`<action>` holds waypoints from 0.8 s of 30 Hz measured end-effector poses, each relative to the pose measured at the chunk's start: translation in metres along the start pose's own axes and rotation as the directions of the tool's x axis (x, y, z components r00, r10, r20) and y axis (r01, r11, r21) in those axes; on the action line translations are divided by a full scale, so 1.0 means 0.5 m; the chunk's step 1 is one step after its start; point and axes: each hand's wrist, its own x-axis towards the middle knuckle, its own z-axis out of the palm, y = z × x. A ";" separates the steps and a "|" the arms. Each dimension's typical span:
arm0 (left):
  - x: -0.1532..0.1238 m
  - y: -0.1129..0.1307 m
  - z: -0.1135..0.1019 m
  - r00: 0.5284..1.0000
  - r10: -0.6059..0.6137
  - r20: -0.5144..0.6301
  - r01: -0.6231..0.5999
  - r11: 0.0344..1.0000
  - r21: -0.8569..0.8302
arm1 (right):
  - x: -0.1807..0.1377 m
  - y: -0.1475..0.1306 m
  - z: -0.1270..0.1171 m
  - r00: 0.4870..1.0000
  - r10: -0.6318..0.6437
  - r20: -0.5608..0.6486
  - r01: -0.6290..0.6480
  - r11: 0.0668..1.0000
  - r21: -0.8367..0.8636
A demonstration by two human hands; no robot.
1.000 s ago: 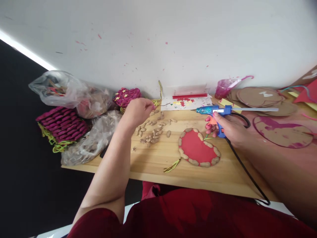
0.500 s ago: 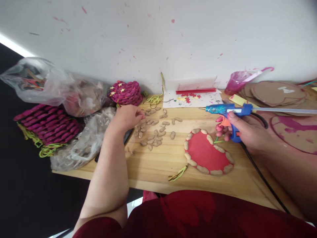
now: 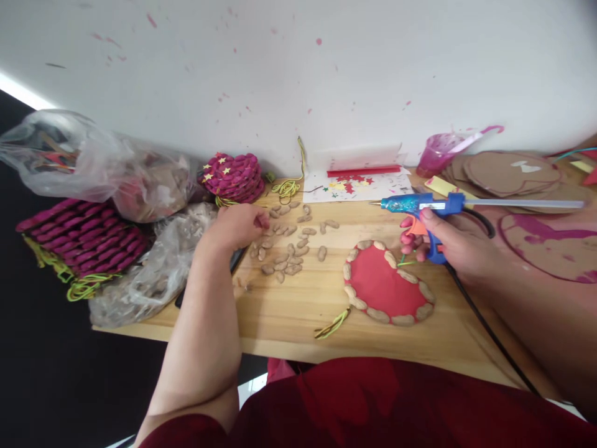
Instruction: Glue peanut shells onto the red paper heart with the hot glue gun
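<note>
My right hand (image 3: pixel 443 239) grips a blue glue gun (image 3: pixel 436 204), fingers at its orange trigger, with a clear glue stick (image 3: pixel 532 203) out of the back. The nozzle points left, above the table. Below it lies a red heart-shaped piece (image 3: pixel 382 280), edged with peanuts in their shells. At the left edge of a loose peanut pile (image 3: pixel 291 258), my left hand (image 3: pixel 243 225) is closed with curled fingers; whatever is in them is hidden. A dark flat object (image 3: pixel 237 258) lies partly under my left forearm.
Plastic bags (image 3: pixel 153 186) and a purple woven piece (image 3: pixel 84 236) crowd the left. At the back are a purple coil with stars (image 3: pixel 237 177), white paper (image 3: pixel 364 190) with star cutouts and a pink cup (image 3: pixel 436 154). Cardboard shapes (image 3: pixel 513 174) lie right; the gun's black cord (image 3: pixel 485 330) trails forward.
The whole view has shifted slightly. My left hand stays at the peanut pile with its fingers curled, and my right hand still holds the glue gun at about the same place.
</note>
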 end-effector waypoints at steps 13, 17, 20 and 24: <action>-0.021 0.109 0.016 0.826 0.549 -0.131 -0.553 0.741 -0.382 | 0.003 -0.001 0.001 0.999 0.040 -0.005 -0.040 0.999 0.017; -0.017 0.124 0.033 0.789 0.607 -0.100 -0.599 0.721 -0.348 | 0.002 -0.002 0.003 0.999 0.044 -0.014 -0.044 0.999 0.017; -0.016 0.129 0.039 0.776 0.628 -0.059 -0.605 0.713 -0.355 | 0.002 -0.002 0.004 0.999 0.040 -0.006 -0.039 0.999 0.033; -0.014 0.135 0.046 0.771 0.633 -0.071 -0.614 0.708 -0.349 | 0.005 0.000 0.001 1.000 0.013 0.028 -0.015 0.998 0.059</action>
